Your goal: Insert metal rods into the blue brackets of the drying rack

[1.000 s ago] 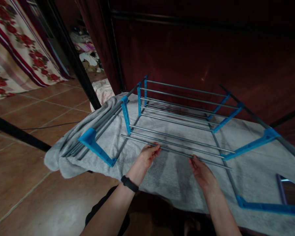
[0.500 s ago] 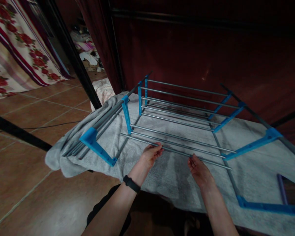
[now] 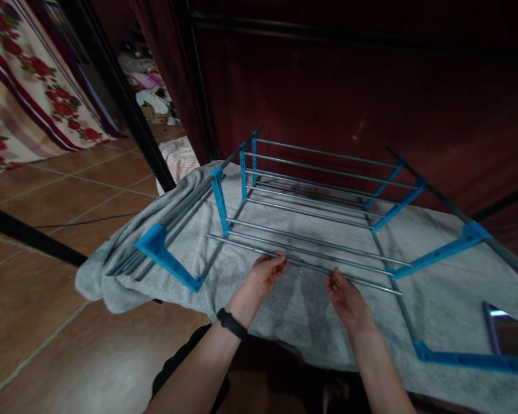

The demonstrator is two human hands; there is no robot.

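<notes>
A thin metal rod [image 3: 304, 264] runs crosswise between my hands, over the near part of a rack frame. My left hand [image 3: 265, 270], with a dark band on its wrist, pinches the rod left of its middle. Farther right, the fingers of my right hand [image 3: 344, 294] are closed on the same rod. The rack has blue plastic brackets [image 3: 221, 201], grey side tubes [image 3: 453, 204] and several metal rods set across it. Both ends of the held rod lie over the frame's lower side tubes; I cannot tell if they touch.
Under the rack is a grey blanket [image 3: 285, 310]. Several loose grey tubes [image 3: 162, 230] lie at the left on its bunched edge. A phone [image 3: 507, 333] rests at the right. Black metal posts [image 3: 121, 98] rise at the left, and a dark red panel [image 3: 328, 98] stands behind.
Both hands keep their hold on the rod, which has shifted slightly left along with them. The view has moved a little too.
</notes>
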